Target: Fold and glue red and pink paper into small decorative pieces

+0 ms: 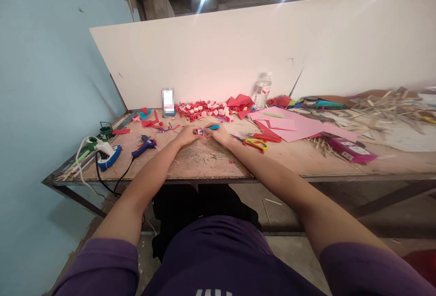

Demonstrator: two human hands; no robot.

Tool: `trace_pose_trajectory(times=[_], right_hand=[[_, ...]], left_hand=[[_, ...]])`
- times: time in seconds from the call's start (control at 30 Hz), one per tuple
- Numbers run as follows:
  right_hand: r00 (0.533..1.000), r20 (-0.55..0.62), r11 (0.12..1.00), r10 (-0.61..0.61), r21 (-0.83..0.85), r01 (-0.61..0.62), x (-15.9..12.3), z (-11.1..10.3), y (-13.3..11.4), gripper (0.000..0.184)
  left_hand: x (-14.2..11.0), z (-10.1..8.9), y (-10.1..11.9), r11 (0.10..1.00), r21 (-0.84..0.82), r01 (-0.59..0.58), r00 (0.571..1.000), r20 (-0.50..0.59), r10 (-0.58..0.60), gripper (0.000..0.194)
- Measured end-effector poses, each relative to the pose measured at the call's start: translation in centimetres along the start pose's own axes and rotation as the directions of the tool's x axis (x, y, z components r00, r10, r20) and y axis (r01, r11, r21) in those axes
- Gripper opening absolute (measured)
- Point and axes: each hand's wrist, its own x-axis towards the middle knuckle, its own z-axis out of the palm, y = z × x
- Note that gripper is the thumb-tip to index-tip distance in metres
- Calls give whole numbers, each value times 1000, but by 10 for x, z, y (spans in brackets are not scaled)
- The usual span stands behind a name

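- Pinching a small piece (200,132) between its fingers, the left hand (186,136) rests mid-worktop (282,164); the right hand's (221,135) fingers are closed round a blue pen-like tool (214,127), its tip at the piece.
- Done, it seems: a heap of small red and pink blocks (204,108) on the far side, already shaped.
- Left, it seems: the held piece, and pink sheets (306,125) lying flat at right; the amount remaining cannot be told.
- Near the right hand, scissors (258,143); at left, a blue glue gun (143,147).
- Writing: red marks on a clear bottle's (261,92) label, pale print on a magenta package (352,150), a blurred phone (168,102) screen; no words or brands readable.
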Motion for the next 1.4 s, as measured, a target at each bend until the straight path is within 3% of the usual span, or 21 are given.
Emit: trace_pose_trajectory(times=[0.17,0.5,1.23,1.4], right_hand=[[999,24,999,37,-24,-37,1,1,-2,32],[998,26,999,48,-18,-48,2,1,-5,36],[998,28,996,51,70,-53,2,1,-1,36],[999,-16,997,30,75,-28,2,0,2,21]], left_hand=[[0,0,0,1000,0,-1,1000,3,1,23],[-2,-1,2,1000,17,6,1000,-10,-6,28],[-1,0,0,999,28,29,1000,-9,-29,29],[1,-1,-1,999,29,40,999,1,-40,30]])
